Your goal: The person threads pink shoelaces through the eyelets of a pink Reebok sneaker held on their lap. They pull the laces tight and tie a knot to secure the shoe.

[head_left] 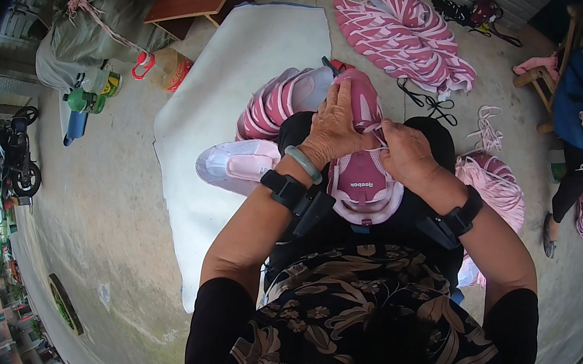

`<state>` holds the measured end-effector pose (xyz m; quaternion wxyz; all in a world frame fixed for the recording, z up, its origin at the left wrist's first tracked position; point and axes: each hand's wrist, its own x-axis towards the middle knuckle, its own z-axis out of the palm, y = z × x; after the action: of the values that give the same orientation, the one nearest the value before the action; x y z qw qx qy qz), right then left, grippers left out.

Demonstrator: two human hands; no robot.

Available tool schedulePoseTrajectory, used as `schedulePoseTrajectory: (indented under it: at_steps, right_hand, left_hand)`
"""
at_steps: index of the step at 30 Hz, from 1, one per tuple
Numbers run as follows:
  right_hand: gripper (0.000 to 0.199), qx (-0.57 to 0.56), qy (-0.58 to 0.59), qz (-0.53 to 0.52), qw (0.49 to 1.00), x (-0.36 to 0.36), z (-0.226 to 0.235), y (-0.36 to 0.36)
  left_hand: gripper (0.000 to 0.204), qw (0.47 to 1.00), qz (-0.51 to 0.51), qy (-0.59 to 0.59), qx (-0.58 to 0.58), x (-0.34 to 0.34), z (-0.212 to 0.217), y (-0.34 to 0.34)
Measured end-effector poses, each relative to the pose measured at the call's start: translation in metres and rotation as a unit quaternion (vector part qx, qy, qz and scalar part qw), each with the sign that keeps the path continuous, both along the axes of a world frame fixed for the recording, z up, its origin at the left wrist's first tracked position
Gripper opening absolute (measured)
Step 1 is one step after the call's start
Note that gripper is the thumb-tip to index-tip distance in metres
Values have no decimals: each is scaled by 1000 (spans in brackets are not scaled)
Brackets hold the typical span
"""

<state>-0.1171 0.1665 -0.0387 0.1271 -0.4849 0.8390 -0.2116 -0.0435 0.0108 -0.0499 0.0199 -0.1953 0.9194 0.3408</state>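
Here, bracing a mauve-and-pink low-cut sneaker [360, 174] under the spread, flattened fingers of the left hand [332, 128], and pinching, apparently, a thin pale lace [372, 128] in the curled, tightly gathered fingertips of the right hand [407, 151]. Could lose that lace through any slackening of the right fingertips, or skew the sneaker under uneven left-hand pressure; might snag, too, beside the left thumb.

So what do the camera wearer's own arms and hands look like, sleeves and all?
The left hand and right hand are gloveless. A smooth, pale grey-green bangle circles the left wrist; behind it sits a black wrist strap with a boxy black unit. The right wrist has a similar black band. Black sleeves end near the elbows.
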Motion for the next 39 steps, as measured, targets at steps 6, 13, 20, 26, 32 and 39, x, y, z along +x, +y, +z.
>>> schedulePoseTrajectory:
  at_steps: [6, 13, 20, 26, 32, 39]
  right_hand:
    - [39, -3, 5, 36, 999, -12, -8, 3]
    - [34, 31, -60, 54, 996, -19, 1, 6]
    - [24, 54, -348, 70, 933, -46, 10, 4]
    - [24, 3, -449, 69, 891, -59, -11, 11]
    - [49, -90, -289, -54, 952, -21, -23, 34]
    - [24, -255, -264, -101, 925, -19, -30, 44]
  left_hand:
    - [106, 997, 30, 19, -73, 2, 4, 21]
    - [90, 986, -22, 76, -148, 10, 10, 28]
    - [31, 900, -208, 158, -350, 14, 7, 36]
    - [12, 827, -319, 158, -435, -1, 4, 41]
    - [12, 923, -224, 137, -281, 23, 15, 44]
    - [10, 963, 156, 92, -199, 231, -11, -67]
